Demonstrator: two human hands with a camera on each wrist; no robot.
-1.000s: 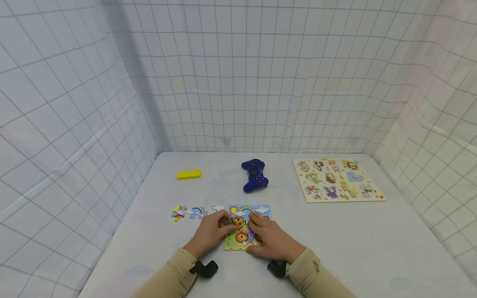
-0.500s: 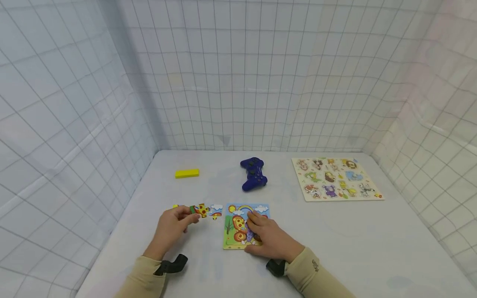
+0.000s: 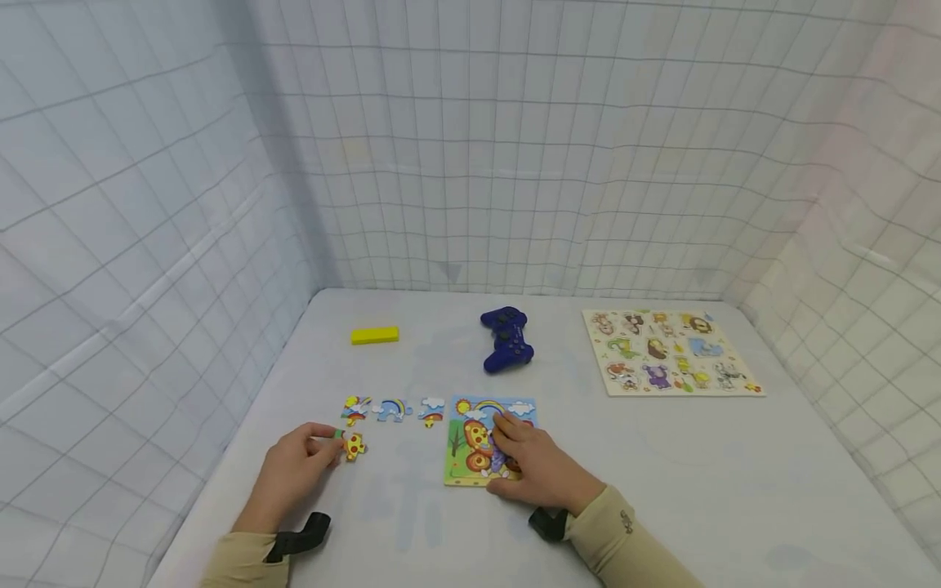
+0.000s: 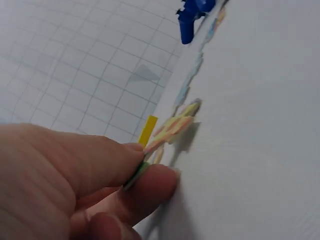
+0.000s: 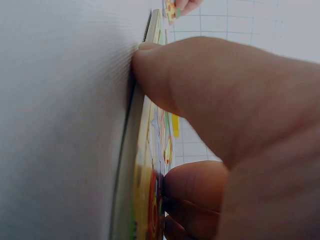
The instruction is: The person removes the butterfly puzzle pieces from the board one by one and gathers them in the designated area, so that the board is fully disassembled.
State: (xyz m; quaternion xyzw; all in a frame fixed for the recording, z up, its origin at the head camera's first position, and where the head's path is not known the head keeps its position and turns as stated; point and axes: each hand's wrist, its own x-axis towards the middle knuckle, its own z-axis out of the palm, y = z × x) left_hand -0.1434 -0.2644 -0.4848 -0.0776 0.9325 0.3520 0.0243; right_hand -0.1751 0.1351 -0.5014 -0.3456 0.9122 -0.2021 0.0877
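The puzzle board (image 3: 457,457) lies flat on the white table (image 3: 625,498), directly in front of the person. All clock positions below take this board as the dial centre, with 12 o'clock pointing away from the person.

Left hand (image 3: 292,467): positioned between 8 and 9 o'clock, well apart from the board. Thumb and fingers pinch the spotted piece (image 3: 356,446), which is yellow with red dots and has a green end. The piece sits at 9 o'clock. The left wrist view shows it tilted, with a shadow on the table; whether an edge touches the surface cannot be told.

Right hand (image 3: 540,467): positioned at 4 o'clock. Its extended fingers rest on the picture face and the thumb touches the near edge; the hand is not clenched.

Loose parts: the sun piece (image 3: 355,408), rainbow piece (image 3: 391,410) and cloud piece (image 3: 431,411) form a row between 9 and 10 o'clock, the cloud piece nearest the board.

Surrounding items: the yellow block (image 3: 375,336) is at 10 o'clock, the blue game controller (image 3: 507,339) at 12 o'clock, and the animal board (image 3: 672,353) at 2 o'clock. A black band (image 3: 297,536) is fitted at the left wrist
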